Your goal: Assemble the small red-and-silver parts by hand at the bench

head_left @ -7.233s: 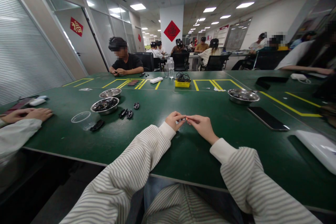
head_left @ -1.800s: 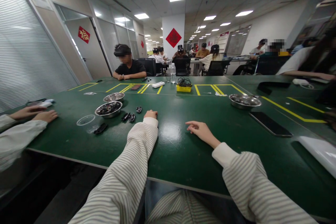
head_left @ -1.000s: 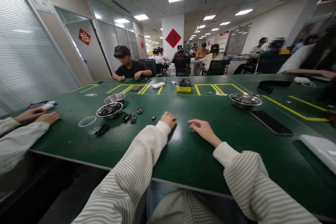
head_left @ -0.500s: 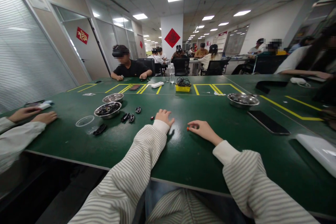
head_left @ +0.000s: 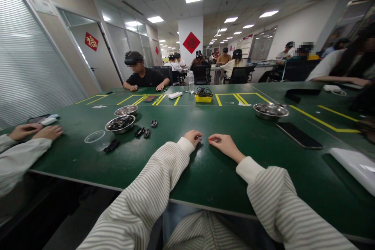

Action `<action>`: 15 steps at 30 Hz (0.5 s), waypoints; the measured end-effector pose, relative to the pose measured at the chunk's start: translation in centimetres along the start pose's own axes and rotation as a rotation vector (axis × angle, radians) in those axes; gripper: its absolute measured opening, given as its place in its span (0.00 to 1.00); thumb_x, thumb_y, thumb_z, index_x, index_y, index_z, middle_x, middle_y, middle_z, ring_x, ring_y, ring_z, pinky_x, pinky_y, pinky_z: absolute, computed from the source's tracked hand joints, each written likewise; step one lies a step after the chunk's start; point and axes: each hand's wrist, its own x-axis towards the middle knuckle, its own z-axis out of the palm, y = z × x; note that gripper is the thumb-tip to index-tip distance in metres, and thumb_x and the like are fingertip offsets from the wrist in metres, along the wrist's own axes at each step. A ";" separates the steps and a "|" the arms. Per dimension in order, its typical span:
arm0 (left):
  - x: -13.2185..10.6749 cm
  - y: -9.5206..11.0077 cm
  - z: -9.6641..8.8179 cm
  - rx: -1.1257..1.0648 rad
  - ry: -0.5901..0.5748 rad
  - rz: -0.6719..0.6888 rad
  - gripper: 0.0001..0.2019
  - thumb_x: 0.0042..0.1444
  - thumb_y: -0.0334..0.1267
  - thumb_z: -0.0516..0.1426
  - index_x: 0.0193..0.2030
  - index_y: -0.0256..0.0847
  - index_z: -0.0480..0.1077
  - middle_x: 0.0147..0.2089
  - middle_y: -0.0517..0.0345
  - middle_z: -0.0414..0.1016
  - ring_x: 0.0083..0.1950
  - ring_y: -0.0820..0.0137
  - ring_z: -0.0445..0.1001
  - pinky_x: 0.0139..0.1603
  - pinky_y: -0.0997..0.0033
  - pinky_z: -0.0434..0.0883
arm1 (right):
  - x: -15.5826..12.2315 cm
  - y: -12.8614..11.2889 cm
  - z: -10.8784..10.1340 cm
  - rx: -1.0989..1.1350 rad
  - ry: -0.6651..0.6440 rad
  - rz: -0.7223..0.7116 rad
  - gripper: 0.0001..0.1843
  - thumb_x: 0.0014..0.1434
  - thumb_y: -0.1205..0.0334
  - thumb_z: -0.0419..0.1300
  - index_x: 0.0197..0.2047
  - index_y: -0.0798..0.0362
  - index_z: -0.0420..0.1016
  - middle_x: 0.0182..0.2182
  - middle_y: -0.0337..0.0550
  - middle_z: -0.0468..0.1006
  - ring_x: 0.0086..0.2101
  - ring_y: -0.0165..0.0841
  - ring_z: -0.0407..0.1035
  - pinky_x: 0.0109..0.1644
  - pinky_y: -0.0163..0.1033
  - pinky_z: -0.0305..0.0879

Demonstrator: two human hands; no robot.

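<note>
My left hand (head_left: pixel 192 137) is closed in a pinch over the green table (head_left: pixel 202 179). Between its fingertips shows a small shiny dark piece (head_left: pixel 199 138), too small to name. Just to the right, my right hand (head_left: pixel 225 144) pinches a tiny orange-red piece (head_left: pixel 209 140) between thumb and forefinger. The two hands face each other with a narrow gap between them. Several black plastic parts (head_left: pixel 146 132) lie on the table to the left of my left hand.
Left, a metal bowl (head_left: pixel 120 124) of dark parts stands before another metal bowl (head_left: pixel 125 110), near a clear plastic cup (head_left: pixel 96 140). Right are a third bowl (head_left: pixel 271 111) and a phone (head_left: pixel 299 135). A yellow basket (head_left: pixel 204 98) holds cables. Co-workers sit around.
My left hand has moved right and closed on a small piece. The small red-and-dark piece lying left of it is gone from the table. My right hand has barely moved.
</note>
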 end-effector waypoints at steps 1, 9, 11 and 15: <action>-0.2 0.6 0.5 -0.054 0.019 0.062 0.12 0.44 0.28 0.54 0.38 0.39 0.68 0.35 0.59 0.67 0.32 0.77 0.68 0.39 0.76 0.67 | 0.0 -0.1 0.0 0.024 0.008 -0.001 0.10 0.46 0.61 0.56 0.32 0.55 0.74 0.26 0.42 0.76 0.28 0.31 0.70 0.33 0.34 0.65; -1.0 1.9 1.1 -0.281 0.225 0.159 0.16 0.40 0.27 0.57 0.40 0.37 0.65 0.32 0.59 0.71 0.33 0.76 0.69 0.38 0.74 0.69 | -0.2 -0.8 -0.2 0.118 0.136 -0.103 0.10 0.46 0.61 0.57 0.33 0.54 0.75 0.30 0.44 0.77 0.31 0.34 0.71 0.36 0.35 0.66; -1.0 1.8 1.0 -0.276 0.256 0.157 0.16 0.40 0.27 0.57 0.40 0.38 0.66 0.32 0.59 0.71 0.33 0.76 0.69 0.39 0.73 0.69 | -0.2 -1.1 -0.5 0.093 0.155 -0.124 0.10 0.47 0.62 0.56 0.33 0.54 0.75 0.31 0.44 0.77 0.32 0.33 0.70 0.36 0.35 0.66; -0.9 1.7 1.0 -0.321 0.303 0.182 0.15 0.41 0.27 0.57 0.39 0.38 0.66 0.32 0.59 0.71 0.32 0.76 0.70 0.35 0.75 0.71 | -0.3 -1.4 -0.7 0.056 0.179 -0.141 0.10 0.48 0.62 0.55 0.34 0.54 0.75 0.31 0.44 0.76 0.32 0.33 0.70 0.34 0.35 0.65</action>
